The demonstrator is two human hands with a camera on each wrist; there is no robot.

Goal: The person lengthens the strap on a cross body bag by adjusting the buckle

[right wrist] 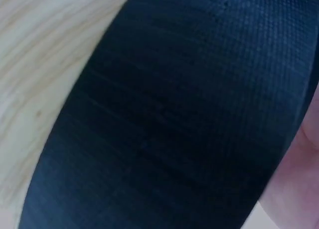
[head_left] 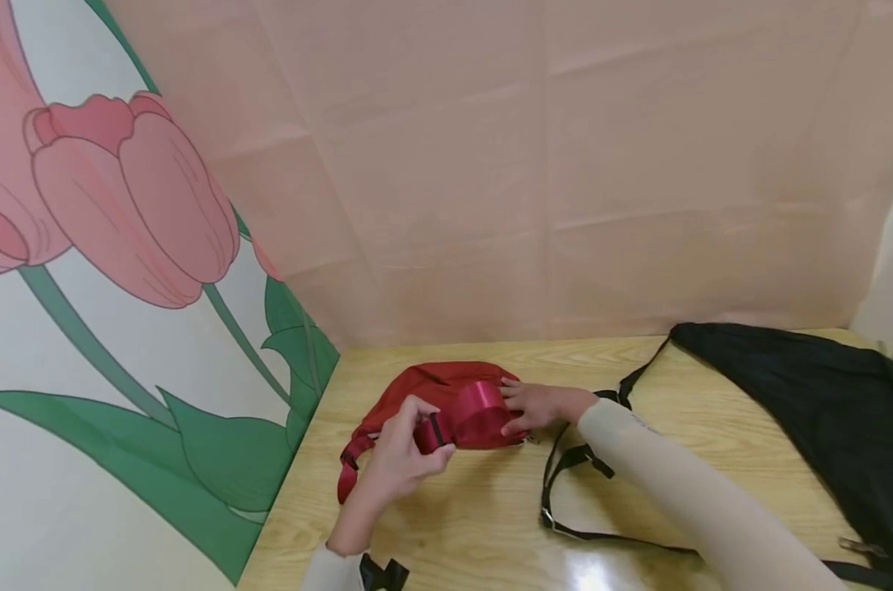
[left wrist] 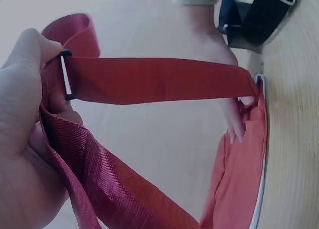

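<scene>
A red waist bag (head_left: 424, 379) lies on the wooden table. Its glossy red strap (head_left: 479, 410) rises in a loop in front of the bag. My left hand (head_left: 398, 455) pinches this strap beside its black slider buckle (head_left: 437, 430). The left wrist view shows thumb and fingers at the buckle (left wrist: 68, 74), with the strap (left wrist: 159, 82) stretched toward the bag (left wrist: 239, 169). At the bag's right end rests my right hand (head_left: 538, 406), fingers extended on the fabric. A black band (right wrist: 164, 119) fills most of the right wrist view, hiding nearly all of that hand.
A large black bag (head_left: 816, 402) lies at the right of the table (head_left: 491, 525). Its thin black straps (head_left: 624, 538) run under my right forearm. A pinkish sheet (head_left: 491, 180) hangs behind, and a wall with painted tulips (head_left: 121, 197) stands at the left.
</scene>
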